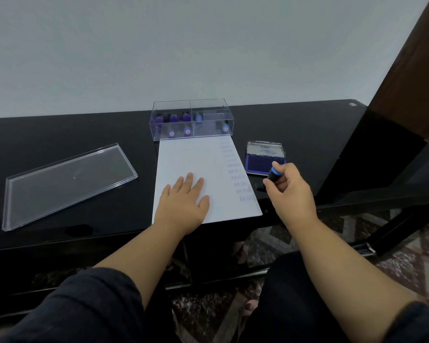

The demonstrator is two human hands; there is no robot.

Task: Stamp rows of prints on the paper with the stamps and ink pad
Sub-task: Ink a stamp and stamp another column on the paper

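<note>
Blue-capped stamp (273,175) pinched in right hand (289,186) beside ink pad (265,162); left hand (185,201) spread flat on paper (203,157).

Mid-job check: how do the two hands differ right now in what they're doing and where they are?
The left hand lies flat on the paper with straight, spread fingers, pressing it down; the right hand is curled round a blue-topped stamp. The left hand is over the sheet's near middle; the right hand is off the sheet's right edge, just in front of the open ink pad. Both are bare and over the black table.
</note>
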